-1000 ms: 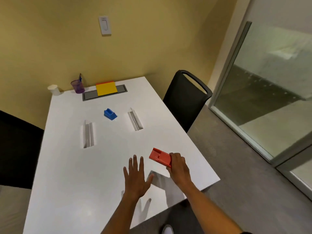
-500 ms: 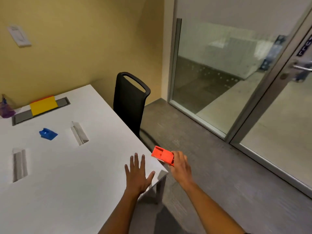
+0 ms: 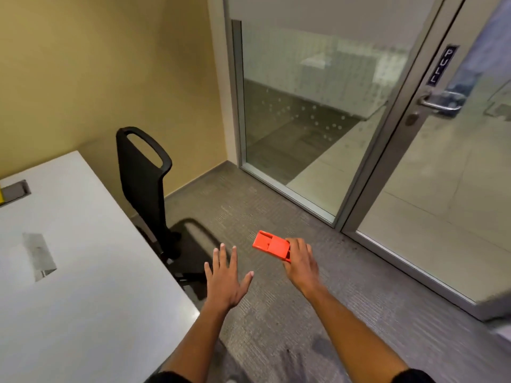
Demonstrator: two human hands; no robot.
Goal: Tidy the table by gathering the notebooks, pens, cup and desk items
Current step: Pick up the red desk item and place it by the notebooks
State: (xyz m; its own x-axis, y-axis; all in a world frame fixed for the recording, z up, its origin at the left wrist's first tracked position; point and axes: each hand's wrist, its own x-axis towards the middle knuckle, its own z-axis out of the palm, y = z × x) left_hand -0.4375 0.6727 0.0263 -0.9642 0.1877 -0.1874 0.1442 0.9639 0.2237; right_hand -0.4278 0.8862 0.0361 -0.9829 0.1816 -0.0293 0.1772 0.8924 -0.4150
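My right hand is closed around one end of a flat red plastic desk item, held in the air above the carpet, to the right of the white table. My left hand hovers flat with fingers spread and nothing in it, just past the table's right edge. A sliver of a yellow notebook shows at the far left edge, on the table's grey inset tray. The cup, pens and blue item are out of view.
A black chair stands against the table's right side. A metal cable slot is set in the tabletop. Grey carpet runs to a glass wall and a glass door with a lever handle on the right.
The view has swung right, away from the table toward the glass door. Both hands now hang over the carpet beside the table instead of over it; the red item stays in my right hand.
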